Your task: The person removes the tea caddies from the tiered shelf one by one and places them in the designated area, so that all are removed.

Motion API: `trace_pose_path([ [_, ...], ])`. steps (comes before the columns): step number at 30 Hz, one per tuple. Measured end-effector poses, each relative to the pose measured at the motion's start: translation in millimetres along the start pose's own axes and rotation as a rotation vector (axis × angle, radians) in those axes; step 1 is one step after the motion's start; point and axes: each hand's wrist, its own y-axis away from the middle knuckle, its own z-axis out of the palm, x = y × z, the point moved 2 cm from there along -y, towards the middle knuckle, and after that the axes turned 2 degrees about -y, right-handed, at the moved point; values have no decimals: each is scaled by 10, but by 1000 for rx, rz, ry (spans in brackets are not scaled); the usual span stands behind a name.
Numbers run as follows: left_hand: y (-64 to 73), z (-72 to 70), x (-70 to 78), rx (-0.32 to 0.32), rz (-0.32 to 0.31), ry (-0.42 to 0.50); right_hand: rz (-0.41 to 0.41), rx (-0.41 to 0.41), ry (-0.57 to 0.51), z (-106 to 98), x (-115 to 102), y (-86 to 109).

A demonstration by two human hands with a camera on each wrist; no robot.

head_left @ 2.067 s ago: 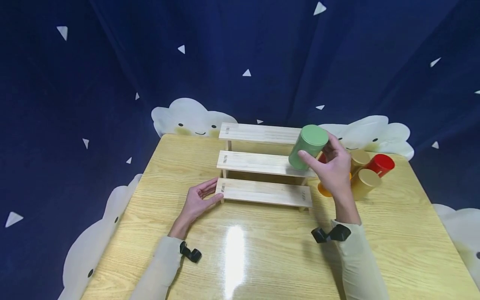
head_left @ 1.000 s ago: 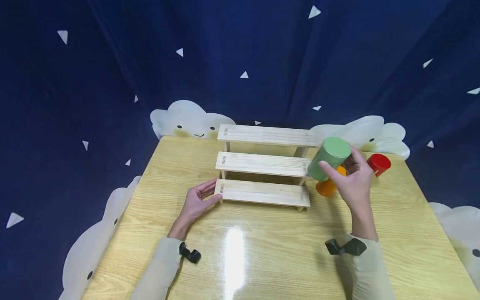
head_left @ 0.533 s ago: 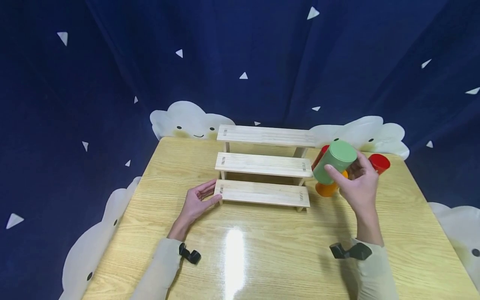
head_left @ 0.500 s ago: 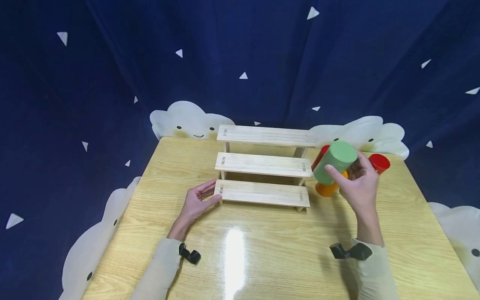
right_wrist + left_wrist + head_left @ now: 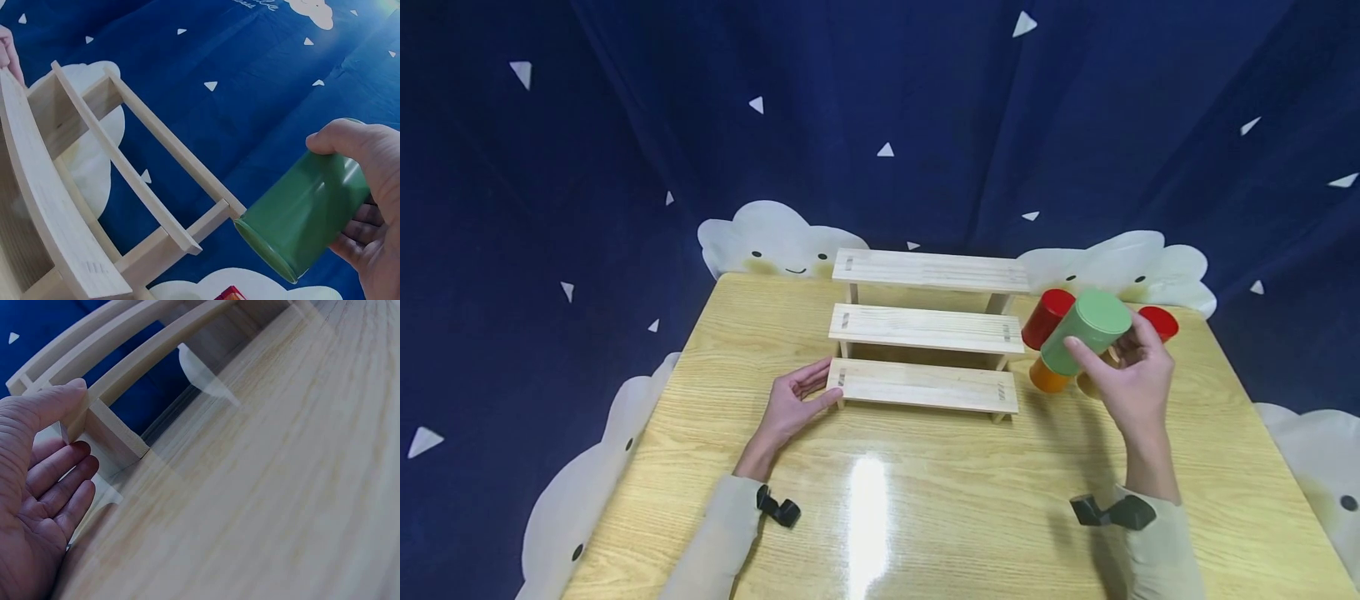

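Note:
My right hand [image 5: 1135, 379] grips a green cylindrical canister [image 5: 1086, 333] from its right side, thumb on the near side. The canister is tilted and held above several other canisters, off the right end of a three-tier wooden shelf rack [image 5: 925, 325]. In the right wrist view, the rim of the green canister [image 5: 306, 212] faces down and left. At the rack's left end, my left hand [image 5: 793, 404] pinches the lowest board, thumb on top. The left wrist view shows that thumb on the board [image 5: 134, 365], the other fingers loosely bent below it.
Right of the rack stand a red canister [image 5: 1047, 319], an orange one [image 5: 1048, 377], a tan one [image 5: 1090, 385] partly hidden by my right hand, and another red one [image 5: 1159, 323]. A dark blue curtain [image 5: 880, 100] with cloud shapes borders the wooden table [image 5: 940, 500].
My right hand has moved the green canister rightward and slightly down, from over the rack to over the other canisters. The left red canister has come into view. My left hand stays on the rack.

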Motion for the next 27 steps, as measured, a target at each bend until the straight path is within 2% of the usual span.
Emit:
trace_pose_path([
  [11,-1,-3,-1,3,3,-1,-30,49,29,-130,69,26],
  [27,2,-10,-4,-4,2,-6,-43,72,6,-275,110,68],
])
